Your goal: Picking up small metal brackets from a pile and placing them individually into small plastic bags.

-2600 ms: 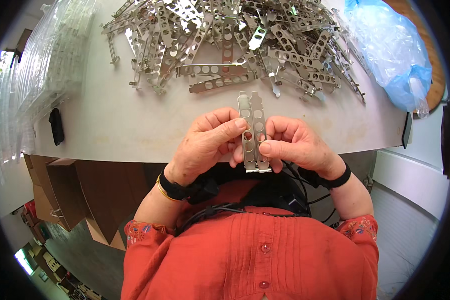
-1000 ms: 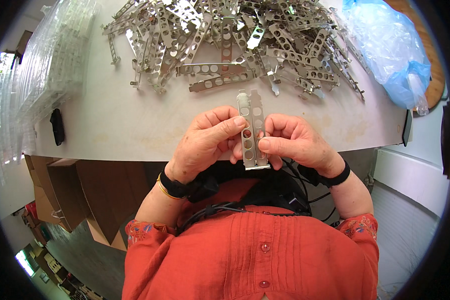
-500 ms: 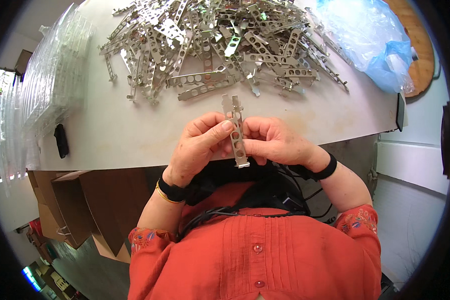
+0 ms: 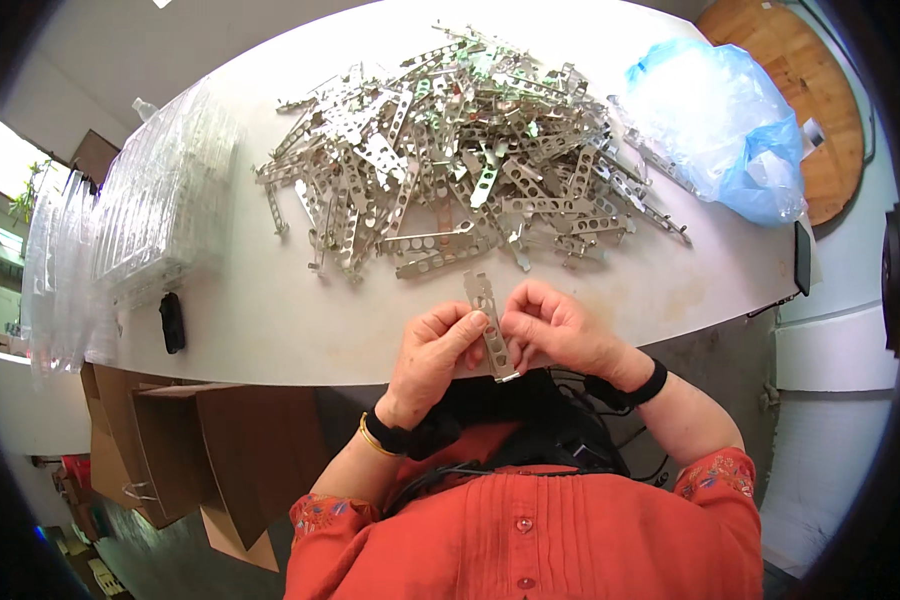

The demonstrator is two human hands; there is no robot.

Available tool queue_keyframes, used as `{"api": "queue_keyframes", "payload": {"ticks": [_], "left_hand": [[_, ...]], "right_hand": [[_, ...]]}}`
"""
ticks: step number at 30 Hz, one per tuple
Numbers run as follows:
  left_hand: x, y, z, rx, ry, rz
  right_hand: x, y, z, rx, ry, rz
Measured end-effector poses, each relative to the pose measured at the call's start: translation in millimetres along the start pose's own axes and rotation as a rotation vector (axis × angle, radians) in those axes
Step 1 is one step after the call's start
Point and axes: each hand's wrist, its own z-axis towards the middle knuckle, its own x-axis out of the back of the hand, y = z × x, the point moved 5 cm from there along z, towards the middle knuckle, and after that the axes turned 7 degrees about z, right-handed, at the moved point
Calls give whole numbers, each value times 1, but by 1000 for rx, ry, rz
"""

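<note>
My left hand (image 4: 435, 355) pinches a silvery metal bracket (image 4: 489, 335), thumb on its face. The bracket is long and narrow, with a row of round holes and a bent lower end. It stands nearly upright over the table's near edge; whether more than one piece is stacked there I cannot tell. My right hand (image 4: 560, 330) is closed, its fingers curled beside the bracket's right edge. What its fingertips grip, if anything, is hidden. Just beyond my hands lies a large heap of similar metal brackets (image 4: 440, 170).
Clear plastic trays (image 4: 165, 200) are stacked at the table's left, with a small black object (image 4: 172, 322) nearby. A blue and clear plastic bag (image 4: 720, 130) lies at the right. Open cardboard boxes (image 4: 260, 450) stand below the table's left edge.
The view has shifted, so the heap and my hands sit lower in it. My right thumb has come off the bracket's lower part and moved up beside its edge. My left hand keeps its pinch.
</note>
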Motion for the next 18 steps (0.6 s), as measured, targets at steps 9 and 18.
{"api": "queue_keyframes", "payload": {"ticks": [9, 18], "left_hand": [[-8, 8, -5, -212, 162, 455], [-8, 18, -6, -39, 118, 301]], "right_hand": [[1, 3, 3, 26, -43, -85], [3, 5, 0, 34, -68, -15]]}}
